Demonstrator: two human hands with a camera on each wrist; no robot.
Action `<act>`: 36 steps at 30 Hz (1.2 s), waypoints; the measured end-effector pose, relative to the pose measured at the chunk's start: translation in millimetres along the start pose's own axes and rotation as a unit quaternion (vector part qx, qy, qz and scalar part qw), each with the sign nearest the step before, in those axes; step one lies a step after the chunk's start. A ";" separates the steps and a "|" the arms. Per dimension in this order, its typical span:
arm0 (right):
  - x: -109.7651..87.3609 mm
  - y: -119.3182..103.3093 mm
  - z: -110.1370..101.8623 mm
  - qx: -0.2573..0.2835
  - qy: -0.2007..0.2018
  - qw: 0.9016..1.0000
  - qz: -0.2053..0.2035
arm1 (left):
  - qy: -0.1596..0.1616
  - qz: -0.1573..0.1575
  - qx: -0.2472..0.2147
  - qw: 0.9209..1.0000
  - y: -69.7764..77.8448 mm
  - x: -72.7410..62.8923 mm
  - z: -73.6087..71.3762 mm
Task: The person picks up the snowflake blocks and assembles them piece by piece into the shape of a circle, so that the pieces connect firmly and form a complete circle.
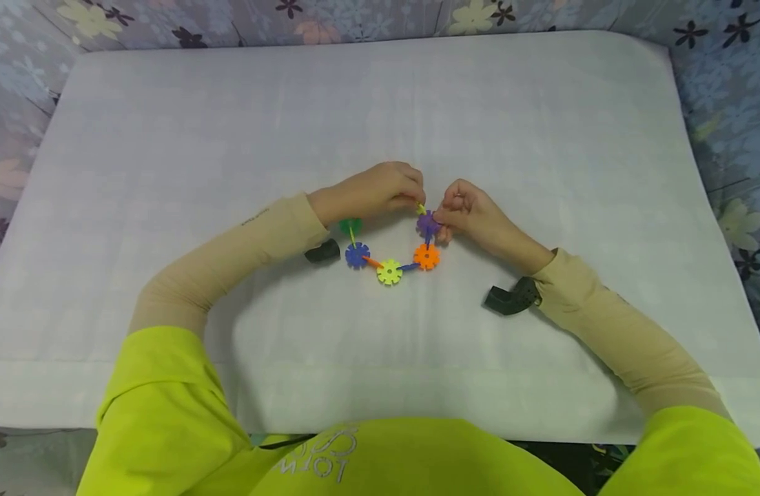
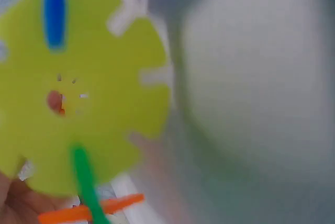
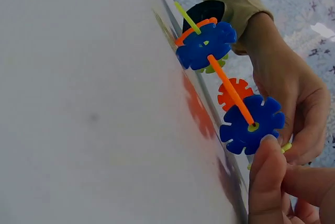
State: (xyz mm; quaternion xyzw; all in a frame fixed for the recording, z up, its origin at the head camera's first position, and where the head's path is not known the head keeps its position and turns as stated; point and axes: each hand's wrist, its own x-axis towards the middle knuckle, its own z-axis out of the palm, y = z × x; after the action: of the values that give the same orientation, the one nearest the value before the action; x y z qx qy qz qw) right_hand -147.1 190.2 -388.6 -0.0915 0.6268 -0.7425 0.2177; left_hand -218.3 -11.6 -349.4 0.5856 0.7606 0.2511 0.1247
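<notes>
A curved chain of notched plastic discs, slotted together by their edges, spans the space between the hands. In the head view it runs from a green disc (image 1: 351,226) through a blue disc (image 1: 357,255), a yellow disc (image 1: 388,272) and an orange disc (image 1: 426,256) to a purple disc (image 1: 428,224). My right hand (image 1: 475,217) pinches the purple disc, which looks blue (image 3: 253,132) in the right wrist view. With its fingertips, my left hand (image 1: 380,189) pinches an edge-on yellow disc (image 1: 421,208) at the purple one. A yellow disc (image 2: 99,103) looms large and blurred in the left wrist view.
A white-covered table (image 1: 262,124) lies under the hands, with floral-patterned fabric (image 1: 367,21) around it. Dark wrist-worn devices (image 1: 512,297) sit by both sleeves. The person's bright green shirt (image 1: 417,458) is at the near table edge.
</notes>
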 end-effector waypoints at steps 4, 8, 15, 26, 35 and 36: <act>-1.0 2.0 3.8 0.028 0.003 0.999 -0.026 | -0.009 -0.004 0.027 1.000 3.0 -0.2 -1.0; -0.1 1.5 10.1 0.048 0.011 0.999 -0.024 | -0.001 -0.020 0.045 0.999 4.0 -5.2 -0.7; 2.1 0.9 11.5 0.057 0.036 0.997 -0.035 | 0.021 -0.022 0.054 0.998 4.4 -5.5 -1.3; 8.8 -6.2 -0.4 0.078 0.083 0.993 -0.018 | 0.069 -0.150 -0.045 0.985 -9.4 -23.2 -35.1; 44.2 -20.7 -21.2 0.086 0.149 0.985 0.010 | 0.111 -0.367 -0.177 0.906 -34.7 -47.2 -38.1; 49.2 -22.3 -22.7 0.079 0.152 0.985 0.016 | 0.112 -0.376 -0.187 0.901 -38.9 -46.8 -35.8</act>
State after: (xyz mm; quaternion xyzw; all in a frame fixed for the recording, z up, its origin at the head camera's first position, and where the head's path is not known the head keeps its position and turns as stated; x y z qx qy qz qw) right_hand -204.7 191.5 -378.2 0.0497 0.5933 -0.7915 0.1381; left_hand -254.6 -72.0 -344.7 0.1897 0.8725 0.3867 0.2308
